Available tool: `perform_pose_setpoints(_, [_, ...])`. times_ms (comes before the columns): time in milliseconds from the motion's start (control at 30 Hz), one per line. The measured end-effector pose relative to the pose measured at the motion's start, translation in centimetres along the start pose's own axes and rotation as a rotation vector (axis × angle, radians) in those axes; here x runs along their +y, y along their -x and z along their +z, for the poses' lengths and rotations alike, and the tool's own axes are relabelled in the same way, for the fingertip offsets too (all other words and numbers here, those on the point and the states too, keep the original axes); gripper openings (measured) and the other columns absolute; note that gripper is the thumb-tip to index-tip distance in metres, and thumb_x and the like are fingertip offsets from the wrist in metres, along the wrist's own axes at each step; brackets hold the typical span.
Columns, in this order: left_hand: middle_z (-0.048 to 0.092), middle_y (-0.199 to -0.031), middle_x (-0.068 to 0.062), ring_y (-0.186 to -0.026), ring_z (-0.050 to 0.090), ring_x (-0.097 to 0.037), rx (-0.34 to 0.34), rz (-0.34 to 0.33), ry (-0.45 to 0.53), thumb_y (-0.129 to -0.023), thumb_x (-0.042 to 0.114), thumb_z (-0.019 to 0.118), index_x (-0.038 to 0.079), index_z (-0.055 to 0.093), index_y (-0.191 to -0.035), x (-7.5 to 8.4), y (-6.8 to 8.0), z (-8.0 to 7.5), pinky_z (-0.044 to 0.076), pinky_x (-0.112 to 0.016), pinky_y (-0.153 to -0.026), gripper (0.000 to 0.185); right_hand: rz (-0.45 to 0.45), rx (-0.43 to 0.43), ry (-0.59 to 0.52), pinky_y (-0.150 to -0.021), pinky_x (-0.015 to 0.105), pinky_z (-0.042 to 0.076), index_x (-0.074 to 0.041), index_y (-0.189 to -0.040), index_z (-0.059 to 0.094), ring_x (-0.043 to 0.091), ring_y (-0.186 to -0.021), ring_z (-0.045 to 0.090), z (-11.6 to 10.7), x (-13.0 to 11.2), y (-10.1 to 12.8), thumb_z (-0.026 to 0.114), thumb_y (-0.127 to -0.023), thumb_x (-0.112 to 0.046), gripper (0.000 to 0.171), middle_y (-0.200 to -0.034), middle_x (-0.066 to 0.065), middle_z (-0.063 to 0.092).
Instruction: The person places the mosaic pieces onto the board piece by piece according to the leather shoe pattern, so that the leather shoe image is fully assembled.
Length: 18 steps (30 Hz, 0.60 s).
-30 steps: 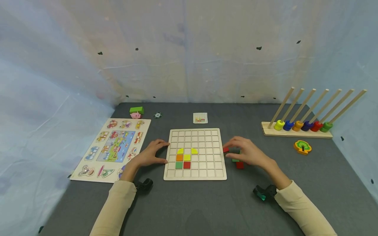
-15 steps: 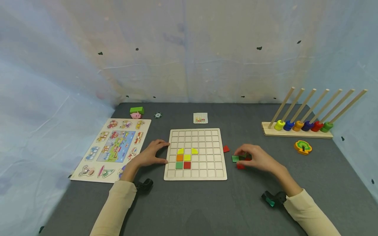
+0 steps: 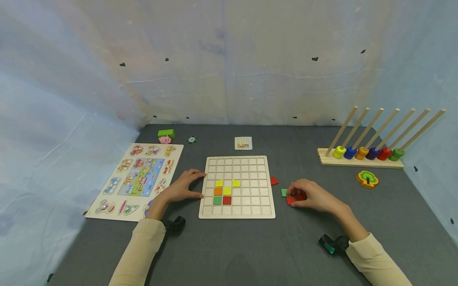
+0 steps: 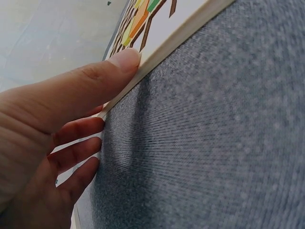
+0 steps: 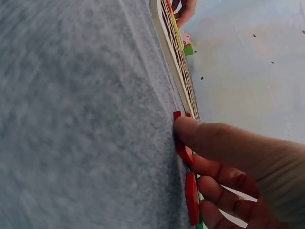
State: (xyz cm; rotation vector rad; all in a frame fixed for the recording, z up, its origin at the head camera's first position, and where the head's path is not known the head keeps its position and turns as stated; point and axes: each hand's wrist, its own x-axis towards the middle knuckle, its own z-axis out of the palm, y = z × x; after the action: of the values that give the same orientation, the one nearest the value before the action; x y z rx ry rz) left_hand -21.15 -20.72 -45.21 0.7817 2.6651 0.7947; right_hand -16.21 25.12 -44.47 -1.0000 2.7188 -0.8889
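My left hand (image 3: 184, 186) rests at the left edge of a wooden grid board (image 3: 250, 210), its thumb and fingertips touching the rim, fingers loosely extended. Set in the board are a green square (image 3: 217, 200), a red square (image 3: 227, 200), an orange square (image 3: 218, 191), a yellow square (image 3: 227, 191) and two yellow pieces with a rounded corner. Right of the board, my right hand (image 3: 315, 195) pinches a red tile (image 3: 290, 201) between thumb and index finger, low at the table. Another red tile (image 5: 191, 198) lies under its other fingers, beside a green tile (image 3: 284, 192).
A small red piece (image 3: 274, 180) lies by the board's right edge. A pattern card (image 3: 243, 143) is behind the board. Left stands a picture puzzle (image 3: 171, 149); right, a peg stand (image 3: 361, 162) with coloured rings and a tree piece (image 3: 367, 179). A poker chip (image 3: 191, 140) lies at the back.
My right hand has left the small red piece by the board, moved right to the loose tiles and come nearer to me onto a red tile. The left hand has stayed put.
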Motion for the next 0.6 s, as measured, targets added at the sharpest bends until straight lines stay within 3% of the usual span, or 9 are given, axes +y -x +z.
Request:
perform_pose_setpoints(367, [0.038,-0.136,-0.012,-0.125,0.032,-0.031,-0.001,0.001,0.003,-0.078,0.037,0.075,0.012,0.043,-0.14,-0.1,0.0,0.0,0.028,-0.052,-0.103,0.074,-0.041,0.041,0.031,-0.069,0.027,0.045,-0.013,-0.101,0.066,0.01,-0.079,0.052,0.2,-0.4,-0.5,0.073,-0.081,-0.02,0.022,-0.09,-0.005,0.06])
perform_pose_setpoints(600, [0.038,-0.135,-0.012,-0.125,0.032,-0.031,0.0,0.003,0.003,-0.078,0.038,0.075,0.012,0.043,-0.14,0.0,0.0,0.0,0.028,-0.052,-0.102,0.074,-0.098,0.052,-0.003,-0.071,0.03,0.048,-0.012,-0.104,0.068,0.011,-0.081,0.055,0.9,-1.5,-2.2,0.071,-0.084,-0.023,0.023,-0.093,-0.005,0.06])
